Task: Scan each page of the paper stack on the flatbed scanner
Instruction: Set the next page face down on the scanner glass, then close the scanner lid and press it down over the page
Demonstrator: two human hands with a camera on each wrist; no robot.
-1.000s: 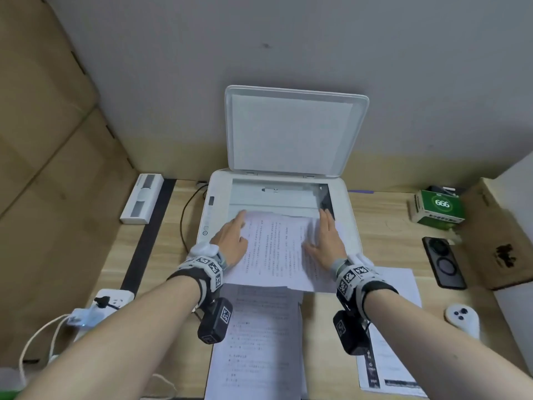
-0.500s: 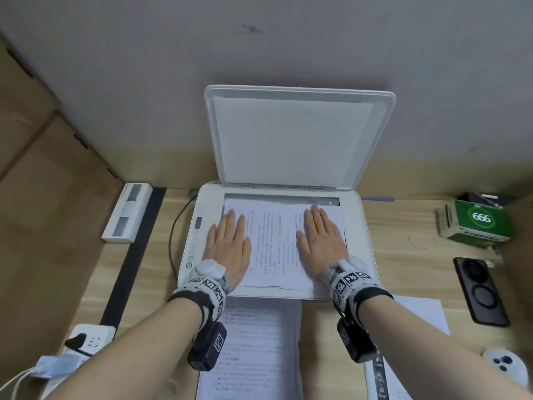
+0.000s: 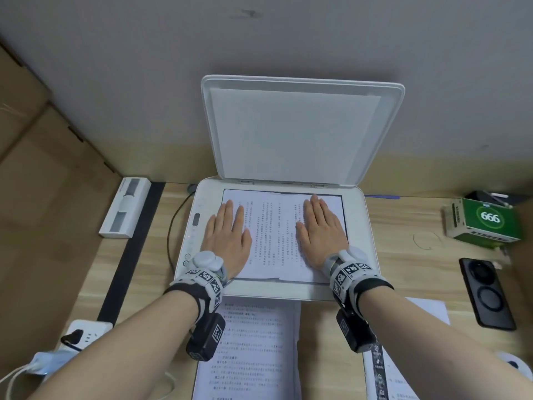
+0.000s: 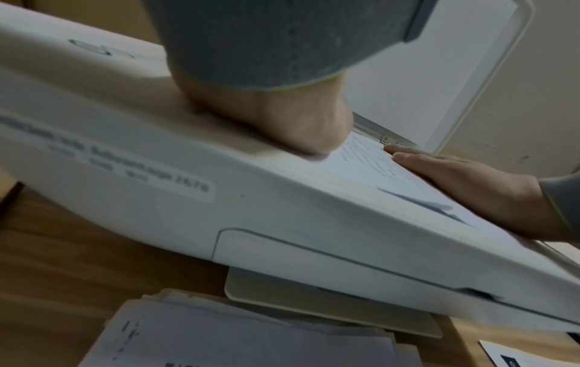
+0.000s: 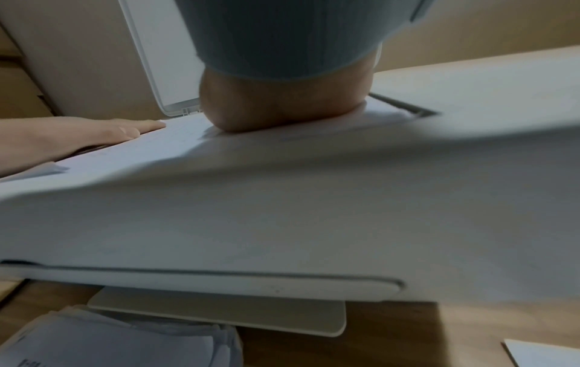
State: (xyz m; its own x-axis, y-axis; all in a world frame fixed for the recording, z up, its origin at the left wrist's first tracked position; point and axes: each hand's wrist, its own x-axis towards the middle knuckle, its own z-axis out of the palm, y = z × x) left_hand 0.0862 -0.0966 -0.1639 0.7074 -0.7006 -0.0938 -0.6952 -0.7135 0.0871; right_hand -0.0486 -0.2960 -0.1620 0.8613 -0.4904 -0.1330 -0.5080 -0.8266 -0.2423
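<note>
A white flatbed scanner (image 3: 360, 255) stands at the middle of the desk with its lid (image 3: 300, 131) raised against the wall. Printed pages (image 3: 274, 232) lie on the glass, one overlapping another. My left hand (image 3: 227, 235) lies flat on the pages' left part, fingers straight. My right hand (image 3: 320, 229) lies flat on the right part, fingers straight too. In the left wrist view the right hand (image 4: 464, 178) presses the paper (image 4: 370, 161); in the right wrist view the left hand (image 5: 78, 139) does the same. The paper stack (image 3: 251, 350) lies on the desk in front of the scanner.
A sheet with a dark strip (image 3: 403, 356) lies at the front right. A phone (image 3: 486, 293) and a green box (image 3: 487, 223) sit on the right. A white bar-shaped device (image 3: 125, 207) and a power strip (image 3: 83, 333) are on the left; a cable (image 3: 173, 220) runs beside the scanner.
Both hands slid the pages away from me, from the scanner's front edge fully onto the glass, and now lie flat on them.
</note>
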